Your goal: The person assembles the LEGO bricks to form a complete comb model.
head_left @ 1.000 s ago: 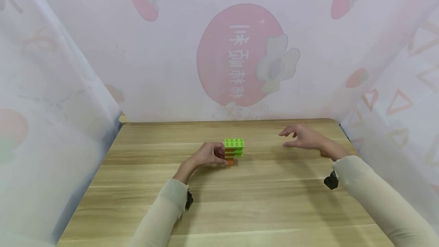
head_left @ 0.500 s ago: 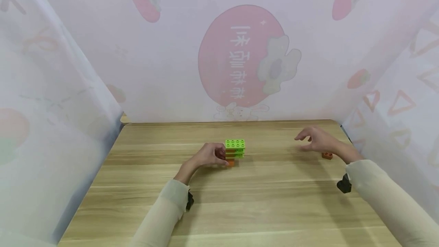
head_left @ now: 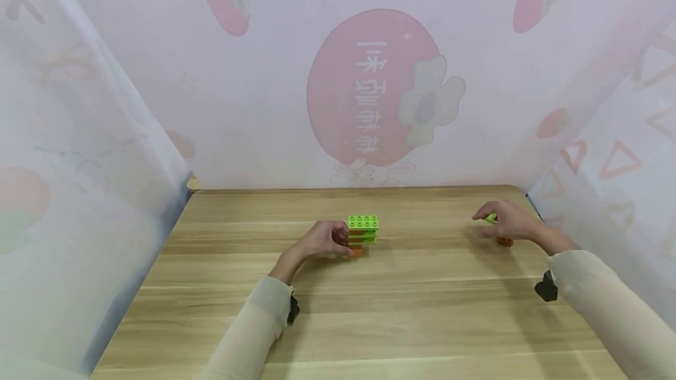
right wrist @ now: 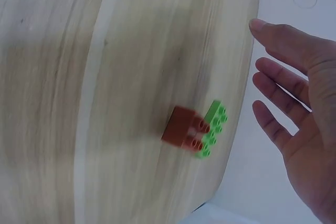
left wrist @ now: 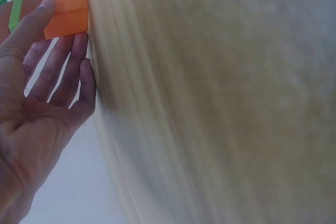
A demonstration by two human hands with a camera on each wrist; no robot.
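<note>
A stack of toy building bricks (head_left: 363, 223) stands mid-table, lime green on top, with brown and green layers beneath and an orange brick (left wrist: 71, 9) at the base. My left hand (head_left: 318, 238) grips its left side, thumb across the lower bricks and fingers on the opposite side. To the right, my right hand (head_left: 511, 220) hovers with fingers parted and nothing between them. Below it lie a reddish-brown brick (right wrist: 177, 125) and a lime-green studded brick (right wrist: 214, 110), close together on the table. In the head view the right hand partly covers both.
The wooden table (head_left: 401, 309) carries the stack and the loose bricks. A pale printed curtain (head_left: 253, 104) rises along the table's back edge, with more cloth at both sides. Each wrist wears a small black device (head_left: 546, 287).
My right hand has moved right, to the loose bricks, and a green brick now shows beside it. My left hand stays on the stack. The view has shifted slightly.
</note>
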